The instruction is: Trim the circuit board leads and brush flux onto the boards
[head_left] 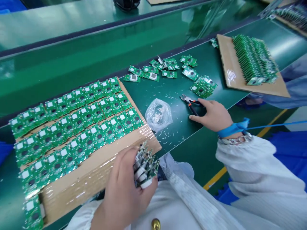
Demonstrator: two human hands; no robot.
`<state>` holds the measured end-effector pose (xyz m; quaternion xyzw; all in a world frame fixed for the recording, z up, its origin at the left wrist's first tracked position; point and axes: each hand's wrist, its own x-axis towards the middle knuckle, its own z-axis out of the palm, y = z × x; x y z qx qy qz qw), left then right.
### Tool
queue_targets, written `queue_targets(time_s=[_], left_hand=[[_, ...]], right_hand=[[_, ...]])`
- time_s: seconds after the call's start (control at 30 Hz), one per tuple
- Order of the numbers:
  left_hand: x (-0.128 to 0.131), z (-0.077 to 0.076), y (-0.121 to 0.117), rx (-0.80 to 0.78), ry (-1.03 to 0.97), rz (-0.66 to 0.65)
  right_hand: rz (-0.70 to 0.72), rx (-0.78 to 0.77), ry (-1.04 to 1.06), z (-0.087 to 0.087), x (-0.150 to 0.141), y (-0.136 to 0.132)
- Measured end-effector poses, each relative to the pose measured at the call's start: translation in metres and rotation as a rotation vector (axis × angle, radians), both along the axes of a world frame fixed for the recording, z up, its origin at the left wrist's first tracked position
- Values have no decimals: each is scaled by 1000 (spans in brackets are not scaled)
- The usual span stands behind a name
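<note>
My left hand [124, 188] is closed round a stack of small green circuit boards [145, 166], held near the front edge of a cardboard tray [96, 172]. Rows of green boards [72, 127] with white squares lie on that tray. My right hand [212, 115] rests on the dark green mat [172, 92], fingers wrapped round the handles of small orange-and-black cutters [189, 102]. A blue strap [233, 127] and a metal watch band circle that wrist.
A crumpled clear plastic bag [158, 114] lies between tray and cutters, with cut metal pins scattered around it. Loose boards [168, 70] lie further back. At the right, a cardboard sheet [232, 76] carries upright boards [254, 59]; another person's sleeve [295, 86] is beside it.
</note>
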<state>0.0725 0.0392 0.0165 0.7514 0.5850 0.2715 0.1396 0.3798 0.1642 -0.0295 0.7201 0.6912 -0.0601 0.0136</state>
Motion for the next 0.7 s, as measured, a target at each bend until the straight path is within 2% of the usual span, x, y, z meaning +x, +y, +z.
queue_targets(time_s=[0.1, 0.17, 0.2, 0.27, 0.33, 0.37, 0.47, 0.6, 0.7], left_hand=[[-1, -3, -4, 21, -1, 29], [-2, -4, -6, 26, -23, 47], [-2, -4, -7, 37, -34, 59], [-4, -5, -9, 86, -44, 90], [-7, -7, -12, 140, -35, 116], [-9, -8, -14, 163, -28, 128], [-19, -10, -23, 161, -17, 180], [-39, -10, -34, 115, -10, 258], [-56, -8, -42, 91, -8, 250]], right_hand=[[-4, 187, 160, 11, -17, -15], [-28, 241, 447, 25, -41, -37], [5, 133, 673, 33, -58, -50], [136, -226, 1122, 46, -96, -76], [170, -459, 1342, 55, -134, -95], [182, -536, 1388, 57, -151, -101], [135, -608, 1403, 59, -188, -108], [153, -591, 1294, 61, -212, -110], [197, -603, 1282, 62, -226, -115]])
